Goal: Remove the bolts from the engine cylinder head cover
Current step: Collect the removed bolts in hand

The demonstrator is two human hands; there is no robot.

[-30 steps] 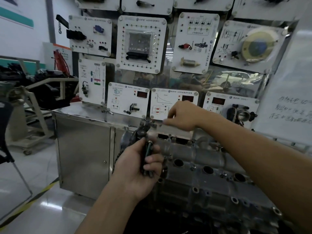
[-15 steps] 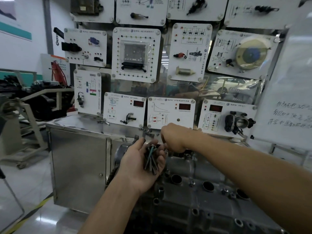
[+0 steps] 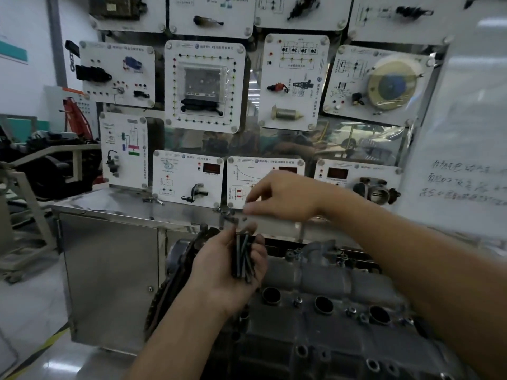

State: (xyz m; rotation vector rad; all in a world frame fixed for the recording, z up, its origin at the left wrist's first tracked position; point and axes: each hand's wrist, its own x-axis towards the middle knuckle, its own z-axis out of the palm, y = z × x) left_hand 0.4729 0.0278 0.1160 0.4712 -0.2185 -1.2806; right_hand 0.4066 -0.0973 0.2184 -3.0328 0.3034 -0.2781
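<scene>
The room is dim and a bit grey. Light comes from above and makes a white shine on the floor (image 3: 53, 366) at the bottom left. The whiteboard (image 3: 466, 127) is bright and washed out. The right hand (image 3: 284, 196) is blurry. The engine (image 3: 337, 286) sits dark in shadow. Straight lines bend near the edges.

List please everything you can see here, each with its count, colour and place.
bolts: several, dark, bundled in the left palm
cylinder head cover: one, grey, lower right, below the hands
cabinet: one, silver metal, left of the cover
training panels: many, white, on the wall behind
throttle body: one, dark, on a lower right panel
handwritten sheet: one, white, far right
left hand: grips the bolts
right hand: above the bolts, fingers bent; grip too blurred to tell
</scene>
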